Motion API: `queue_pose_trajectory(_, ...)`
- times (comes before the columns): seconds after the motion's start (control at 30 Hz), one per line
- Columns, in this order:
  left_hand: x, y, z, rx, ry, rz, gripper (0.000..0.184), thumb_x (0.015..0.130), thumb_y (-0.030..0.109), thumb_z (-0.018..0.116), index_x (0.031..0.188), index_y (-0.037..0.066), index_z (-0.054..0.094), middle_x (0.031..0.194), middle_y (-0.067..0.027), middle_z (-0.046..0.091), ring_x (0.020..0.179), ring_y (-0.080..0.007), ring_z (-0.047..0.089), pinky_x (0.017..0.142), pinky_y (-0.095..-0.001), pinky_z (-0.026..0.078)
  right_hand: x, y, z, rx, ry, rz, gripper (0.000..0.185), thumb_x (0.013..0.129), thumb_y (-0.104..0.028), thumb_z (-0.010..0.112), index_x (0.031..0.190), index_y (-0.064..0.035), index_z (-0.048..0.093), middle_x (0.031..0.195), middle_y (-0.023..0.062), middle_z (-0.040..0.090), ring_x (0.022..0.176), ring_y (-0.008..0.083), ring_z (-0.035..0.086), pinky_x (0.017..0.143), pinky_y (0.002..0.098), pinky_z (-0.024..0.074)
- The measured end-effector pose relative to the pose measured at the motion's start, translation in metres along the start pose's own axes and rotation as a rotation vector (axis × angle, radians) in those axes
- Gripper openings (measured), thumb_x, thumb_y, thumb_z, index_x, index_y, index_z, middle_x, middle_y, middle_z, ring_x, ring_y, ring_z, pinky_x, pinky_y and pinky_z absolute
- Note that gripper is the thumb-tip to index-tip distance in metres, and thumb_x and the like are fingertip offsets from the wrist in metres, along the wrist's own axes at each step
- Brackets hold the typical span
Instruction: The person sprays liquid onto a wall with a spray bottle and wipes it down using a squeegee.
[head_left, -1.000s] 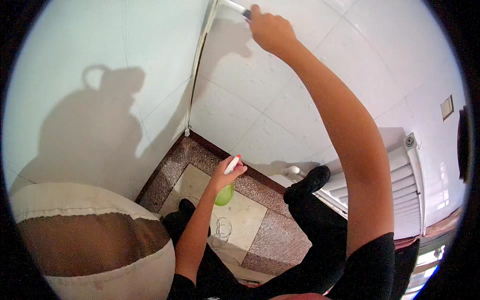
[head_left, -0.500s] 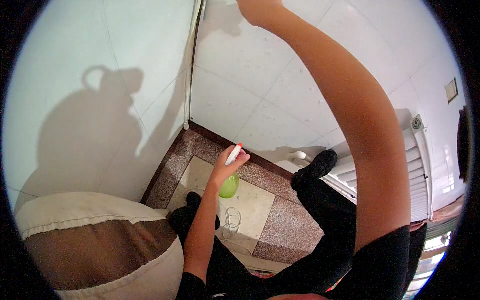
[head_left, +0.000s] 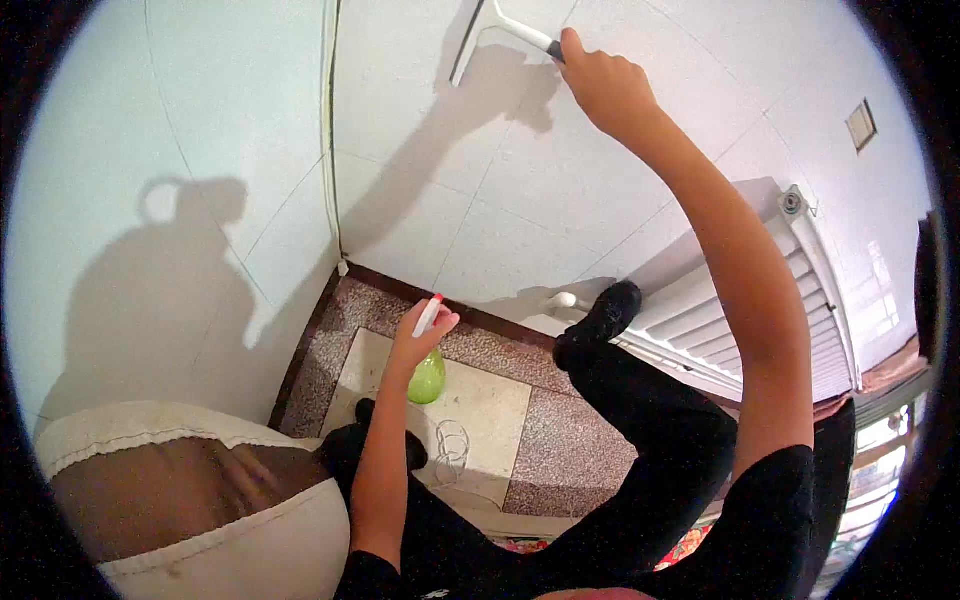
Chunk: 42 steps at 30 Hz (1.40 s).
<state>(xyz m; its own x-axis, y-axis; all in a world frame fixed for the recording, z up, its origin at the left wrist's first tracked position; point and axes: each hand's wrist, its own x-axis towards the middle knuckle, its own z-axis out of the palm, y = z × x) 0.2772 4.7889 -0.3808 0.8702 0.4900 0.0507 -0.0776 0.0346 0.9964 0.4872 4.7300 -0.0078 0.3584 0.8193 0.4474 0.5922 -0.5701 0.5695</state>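
1. The right hand (head_left: 612, 95) is closed round the dark grip of the squeegee (head_left: 530, 36), raised high against the tiled wall (head_left: 600, 190).
2. The left hand (head_left: 420, 332) is wrapped round the white head of the spray bottle (head_left: 427, 380), low in front of the body; the bottle's green body hangs below the fingers, over the floor (head_left: 345, 300).
3. Half a second ago the right hand was cut off by the top edge and the squeegee was out of sight; now most of it shows, farther from the corner trim (head_left: 331, 120). For the wall work, that puts the blade over a stretch of tile right of the corner.
4. The view is too poor to tell whether the blade touches the tile or stands just off it.
5. Farther out, a loop of cord (head_left: 452, 455) lies on the floor, and the radiator (head_left: 700, 318) stands along the wall, beside one foot (head_left: 608, 315).
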Motion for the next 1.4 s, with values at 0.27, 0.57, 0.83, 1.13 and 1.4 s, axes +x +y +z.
queue_pose_trajectory(0.27,-0.006,0.007,0.002,-0.096,0.006,-0.027,0.023,0.081,0.024,0.075,0.088,0.006,0.063,0.076,0.0023,0.058,0.070,-0.0066,0.052,0.064,-0.0233,0.042,-0.068,0.058,-0.002,0.010,-0.068,0.166,0.022,0.101,-0.027,0.042,0.109,-0.0071,0.042,0.071,0.0156,0.064,0.059,0.0298,0.065,0.049,0.0417,0.0515)
queue_pose_trajectory(0.57,-0.012,0.016,0.006,-0.048,-0.054,-0.124,0.022,0.082,0.024,0.074,0.089,0.006,0.063,0.078,0.0027,0.058,0.072,-0.0070,0.051,0.065,-0.0241,0.041,-0.132,0.100,0.015,0.019,-0.220,0.382,0.033,0.101,-0.033,0.041,0.121,-0.0073,0.039,0.071,0.0165,0.064,0.061,0.0344,0.066,0.050,0.0460,0.0507)
queue_pose_trajectory(0.83,-0.012,0.013,0.008,-0.093,-0.080,-0.076,0.017,0.085,0.021,0.071,0.089,0.007,0.062,0.080,0.0024,0.057,0.074,-0.0068,0.051,0.065,-0.0240,0.040,-0.176,0.118,0.027,0.117,-0.069,0.494,0.028,0.100,-0.036,0.043,0.105,-0.0091,0.037,0.067,0.0241,0.062,0.065,0.0475,0.061,0.054,0.0563,0.0471)
queue_pose_trajectory(1.13,-0.013,0.015,0.013,-0.049,-0.091,-0.119,0.018,0.085,0.021,0.072,0.087,0.006,0.062,0.078,0.0023,0.057,0.073,-0.0070,0.051,0.065,-0.0249,0.040,-0.222,0.122,0.061,0.288,0.029,0.742,0.028,0.100,-0.033,0.045,0.106,-0.0074,0.037,0.073,0.0289,0.061,0.071,0.0518,0.058,0.060,0.0577,0.0446)
queue_pose_trajectory(1.4,-0.008,-0.004,0.011,0.021,-0.121,-0.091,0.020,0.083,0.029,0.072,0.090,0.013,0.062,0.078,0.0063,0.057,0.069,-0.0049,0.050,0.058,-0.0229,0.038,-0.239,0.110,0.086,0.475,0.095,0.790,0.029,0.100,-0.032,0.043,0.109,-0.0054,0.036,0.078,0.0290,0.063,0.075,0.0504,0.061,0.063,0.0572,0.0470)
